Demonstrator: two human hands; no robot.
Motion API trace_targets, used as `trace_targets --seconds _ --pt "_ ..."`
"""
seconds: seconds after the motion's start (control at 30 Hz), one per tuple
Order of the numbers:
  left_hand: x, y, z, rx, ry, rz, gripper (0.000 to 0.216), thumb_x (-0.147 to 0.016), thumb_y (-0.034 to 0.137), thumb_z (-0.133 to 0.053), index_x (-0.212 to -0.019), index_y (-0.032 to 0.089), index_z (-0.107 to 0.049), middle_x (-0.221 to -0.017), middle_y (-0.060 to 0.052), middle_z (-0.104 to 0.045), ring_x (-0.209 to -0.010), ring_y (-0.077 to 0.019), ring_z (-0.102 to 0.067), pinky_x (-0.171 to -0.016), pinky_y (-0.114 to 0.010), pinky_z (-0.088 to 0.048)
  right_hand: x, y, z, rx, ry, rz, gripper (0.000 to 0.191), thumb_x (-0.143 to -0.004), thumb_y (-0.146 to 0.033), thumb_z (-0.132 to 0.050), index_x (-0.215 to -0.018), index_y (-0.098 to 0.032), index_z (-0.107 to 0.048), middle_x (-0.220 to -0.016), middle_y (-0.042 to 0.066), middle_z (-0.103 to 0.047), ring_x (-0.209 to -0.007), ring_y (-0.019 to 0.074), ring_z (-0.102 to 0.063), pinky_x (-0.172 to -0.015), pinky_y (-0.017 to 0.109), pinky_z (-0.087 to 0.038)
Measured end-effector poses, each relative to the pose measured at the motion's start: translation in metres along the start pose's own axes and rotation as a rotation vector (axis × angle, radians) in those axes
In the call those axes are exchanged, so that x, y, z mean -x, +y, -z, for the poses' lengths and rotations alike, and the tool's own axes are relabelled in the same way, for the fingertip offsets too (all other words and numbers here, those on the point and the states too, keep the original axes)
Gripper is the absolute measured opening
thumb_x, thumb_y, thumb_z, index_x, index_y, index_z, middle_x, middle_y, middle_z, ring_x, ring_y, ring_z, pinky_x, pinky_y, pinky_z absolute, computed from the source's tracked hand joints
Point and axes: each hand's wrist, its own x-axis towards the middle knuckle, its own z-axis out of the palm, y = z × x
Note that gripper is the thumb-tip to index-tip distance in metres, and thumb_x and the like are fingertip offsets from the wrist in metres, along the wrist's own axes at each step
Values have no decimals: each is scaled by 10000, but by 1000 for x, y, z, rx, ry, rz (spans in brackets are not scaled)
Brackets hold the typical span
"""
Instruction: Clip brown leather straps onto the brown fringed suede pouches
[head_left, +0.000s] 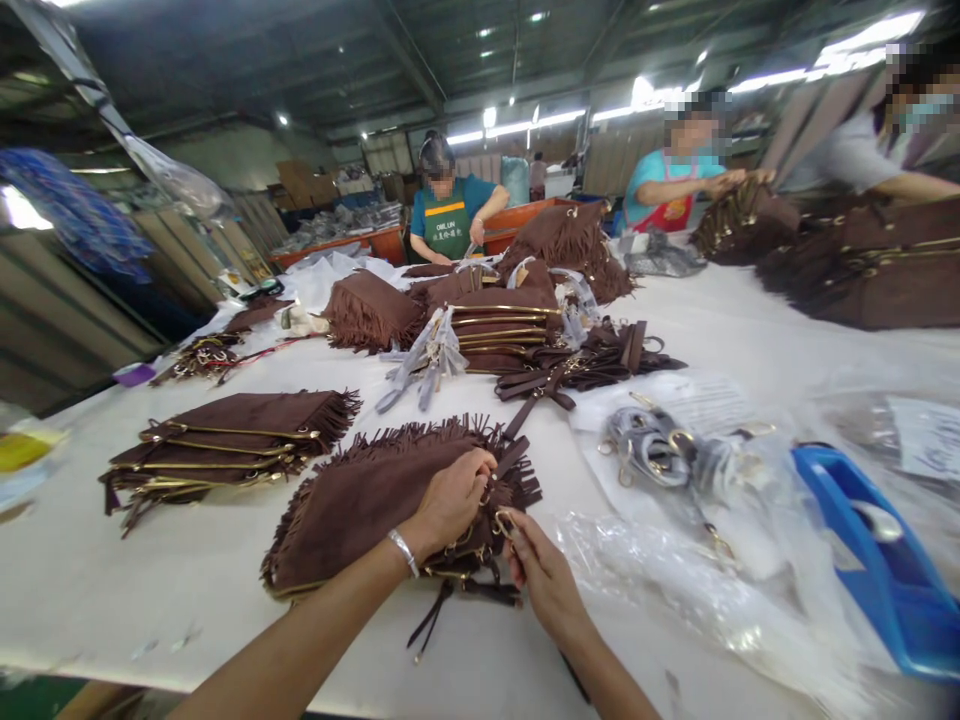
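Note:
A brown fringed bag (360, 500) with gold zipper trim lies on top of others in a low pile at the table's front. Over its right end my left hand (454, 495), with a silver bracelet at the wrist, is closed at the corner beside a short brown strap (513, 460). My right hand (546, 575) pinches a gold clasp (504, 520) between thumb and fingers, close against the same end of the bag. What sits under the left fingertips is partly hidden. Dark tassel cords (431, 615) hang below the pile's edge.
Another pile of fringed bags (240, 430) lies to the left. Loose brown straps (592, 360) and stacked bags (502, 320) are farther back. At right are wrapped grey straps (652, 440), clear plastic (675, 580) and a blue tape dispenser (877, 560). Several people work across the table.

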Motion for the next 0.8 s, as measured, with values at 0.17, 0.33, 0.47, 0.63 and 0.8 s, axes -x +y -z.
trace_targets --seconds 0.17,0.33,0.47,0.63,0.8 --pt "6 1 5 -28 -175 -166 318 -902 115 -394 -875 247 -683 -1120 13 -618 -957 -135 -599 -832 -243 -451 6 10 -3 -242 27 -71 435 -952 -529 -456 -1252 -222 -525 -741 -12 -561 -537 99 -470 -466 211 -377" --pt "6 14 16 -201 -305 -245 211 -899 225 -485 -825 216 -683 -1172 -18 -610 -996 -175 -615 -883 -282 -469 15 11 0 -331 127 -80 425 -915 -538 -528 -1202 -225 -524 -761 -17 -554 -545 104 -460 -455 211 -396" --pt "2 28 19 -384 -406 -256 124 -775 283 -645 -862 195 -659 -1189 -68 -575 -875 -215 -630 -793 -336 -513 17 3 5 -273 133 -70 408 -924 -540 -509 -1198 -238 -532 -775 -17 -557 -541 104 -457 -474 222 -414" --pt "1 37 16 -437 -457 -221 159 -724 175 -613 -880 164 -638 -1103 -130 -562 -880 -262 -616 -782 -382 -525 17 -3 4 -112 75 -29 402 -955 -532 -441 -1194 -228 -551 -782 -1 -569 -573 120 -494 -497 233 -411" --pt "2 35 20 -355 -459 -182 113 -760 146 -558 -862 168 -601 -1071 -101 -559 -911 -226 -594 -802 -327 -514 15 -2 -5 26 45 38 403 -982 -520 -370 -1187 -227 -555 -727 -9 -560 -580 128 -493 -521 236 -398"
